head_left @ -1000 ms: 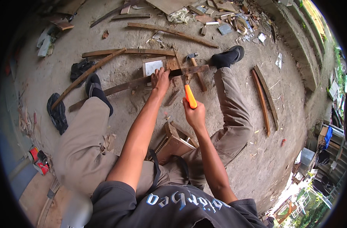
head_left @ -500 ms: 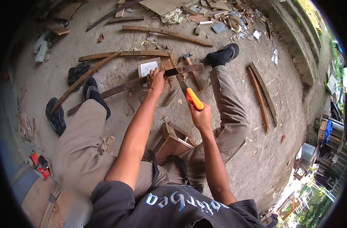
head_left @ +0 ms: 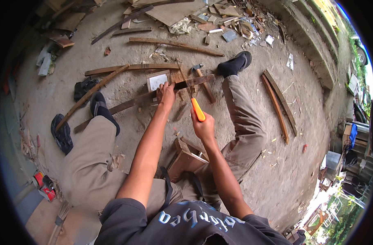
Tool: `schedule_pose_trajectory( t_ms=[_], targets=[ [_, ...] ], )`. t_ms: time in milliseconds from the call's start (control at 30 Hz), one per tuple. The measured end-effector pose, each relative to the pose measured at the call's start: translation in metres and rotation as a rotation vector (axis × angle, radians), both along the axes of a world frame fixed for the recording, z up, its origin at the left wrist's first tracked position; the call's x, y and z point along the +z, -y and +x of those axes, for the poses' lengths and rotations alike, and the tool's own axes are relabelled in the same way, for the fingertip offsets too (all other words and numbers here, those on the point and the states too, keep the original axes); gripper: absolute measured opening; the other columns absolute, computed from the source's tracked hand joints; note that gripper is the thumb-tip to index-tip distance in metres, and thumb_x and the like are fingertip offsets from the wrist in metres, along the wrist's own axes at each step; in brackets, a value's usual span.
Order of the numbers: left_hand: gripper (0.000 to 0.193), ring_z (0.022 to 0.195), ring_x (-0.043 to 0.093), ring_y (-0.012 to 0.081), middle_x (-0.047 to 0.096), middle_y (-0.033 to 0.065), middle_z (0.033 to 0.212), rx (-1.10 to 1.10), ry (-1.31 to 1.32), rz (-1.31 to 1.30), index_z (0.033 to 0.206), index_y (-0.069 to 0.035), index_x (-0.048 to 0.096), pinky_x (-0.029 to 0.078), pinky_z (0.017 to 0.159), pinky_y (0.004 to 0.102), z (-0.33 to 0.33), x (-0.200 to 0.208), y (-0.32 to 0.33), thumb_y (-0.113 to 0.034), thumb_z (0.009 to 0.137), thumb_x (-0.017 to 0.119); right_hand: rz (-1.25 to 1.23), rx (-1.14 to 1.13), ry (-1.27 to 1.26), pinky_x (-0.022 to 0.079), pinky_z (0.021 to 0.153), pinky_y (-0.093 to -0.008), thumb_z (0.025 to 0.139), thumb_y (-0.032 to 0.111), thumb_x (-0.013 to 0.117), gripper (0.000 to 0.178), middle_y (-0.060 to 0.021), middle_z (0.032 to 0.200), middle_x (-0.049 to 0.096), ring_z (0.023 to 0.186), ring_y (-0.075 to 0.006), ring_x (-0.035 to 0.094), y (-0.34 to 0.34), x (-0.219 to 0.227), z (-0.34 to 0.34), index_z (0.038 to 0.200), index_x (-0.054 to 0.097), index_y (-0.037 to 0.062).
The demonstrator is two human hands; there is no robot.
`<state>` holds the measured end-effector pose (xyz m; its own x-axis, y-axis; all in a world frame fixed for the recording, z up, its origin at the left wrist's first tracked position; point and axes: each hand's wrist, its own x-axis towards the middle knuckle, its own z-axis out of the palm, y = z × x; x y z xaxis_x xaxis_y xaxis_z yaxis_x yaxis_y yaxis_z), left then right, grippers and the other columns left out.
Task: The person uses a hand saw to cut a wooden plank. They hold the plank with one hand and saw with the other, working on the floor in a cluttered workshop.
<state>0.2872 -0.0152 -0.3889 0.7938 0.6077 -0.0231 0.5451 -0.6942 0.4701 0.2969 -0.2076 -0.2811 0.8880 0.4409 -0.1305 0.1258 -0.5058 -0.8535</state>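
My right hand [head_left: 204, 125] is closed round the orange handle [head_left: 198, 110] of a handsaw. Its narrow blade [head_left: 188, 86] slants up and left across a long dark wooden plank [head_left: 131, 103]. On that plank, left of the blade, my left hand [head_left: 166, 94] is closed with its fingers over the wood. The plank runs from beside my left foot to near my right foot. A hammer [head_left: 205, 85] lies by the plank's right end, its handle partly under the wood. Beneath the plank, near my left hand, is a wooden piece with a white panel [head_left: 158, 81].
Loose wooden strips [head_left: 174, 44] lie beyond the plank, and two more [head_left: 278, 104] lie to the right. An open wooden box [head_left: 188, 159] stands between my legs. Black plastic bags [head_left: 62, 132] lie near my left foot. Scrap [head_left: 239, 26] litters the far floor beside concrete steps [head_left: 317, 53].
My right hand and the saw handle have swung left, bringing the blade to a steeper angle in view. My left hand stays on the plank. The whole view has shifted slightly.
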Motion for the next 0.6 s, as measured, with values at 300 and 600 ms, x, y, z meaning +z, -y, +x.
schedule_pose_trajectory(
  t_ms=[300,600],
  targets=[
    [0.039,0.105,0.053,0.0305,0.059,0.0103,0.106,0.017,-0.028,-0.038,0.122,-0.011,0.063,0.043,0.09,0.0456,-0.013,-0.011,-0.01,-0.019,0.084,0.071,-0.064,0.085,-0.133,0.041,0.052,-0.0303,0.092,0.021,0.067,0.028,-0.0063,0.057,0.051,0.055,-0.0081,0.047,0.085,0.056,-0.071,0.078,0.061,-0.0021],
    [0.042,0.103,0.055,0.0322,0.06,0.011,0.106,-0.02,0.025,-0.018,0.123,-0.012,0.064,0.045,0.09,0.044,-0.009,-0.009,-0.014,-0.018,0.083,0.071,-0.004,-0.005,-0.09,0.042,0.053,-0.0337,0.09,0.026,0.069,0.032,-0.0136,0.057,0.053,0.053,-0.0108,0.045,0.016,0.027,-0.008,0.08,0.064,-0.0036]
  ],
)
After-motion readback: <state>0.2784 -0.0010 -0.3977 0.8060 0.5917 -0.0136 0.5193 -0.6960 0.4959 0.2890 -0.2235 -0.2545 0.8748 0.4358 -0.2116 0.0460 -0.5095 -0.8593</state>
